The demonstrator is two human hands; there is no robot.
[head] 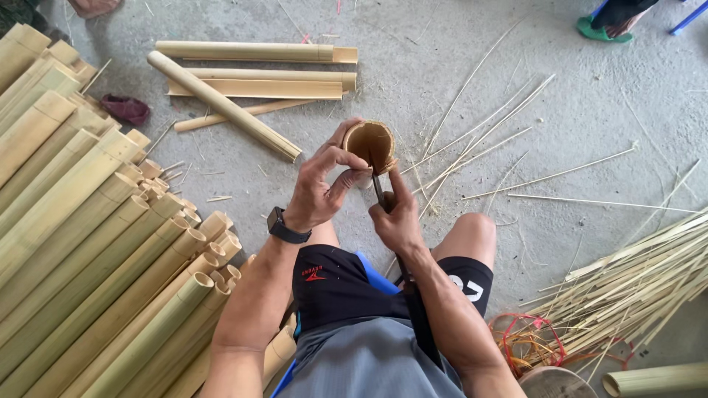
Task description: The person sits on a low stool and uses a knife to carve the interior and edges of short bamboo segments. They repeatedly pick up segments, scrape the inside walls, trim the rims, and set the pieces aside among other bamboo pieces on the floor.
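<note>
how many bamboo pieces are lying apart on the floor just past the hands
5: a round pole lying diagonally across three split lengths stacked top, middle and lower, plus a thin strip beneath. More may be hidden underneath.

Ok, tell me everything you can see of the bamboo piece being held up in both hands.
The bamboo piece is a short, hollow, pale tan section, seen end-on, its round opening facing the camera. The rim looks frayed into thin fibres on its lower right side. It is raised above the concrete floor, in front of the knees. The left hand wraps its left side in a curled grip; the right hand presses a dark blade into its lower edge.
</note>
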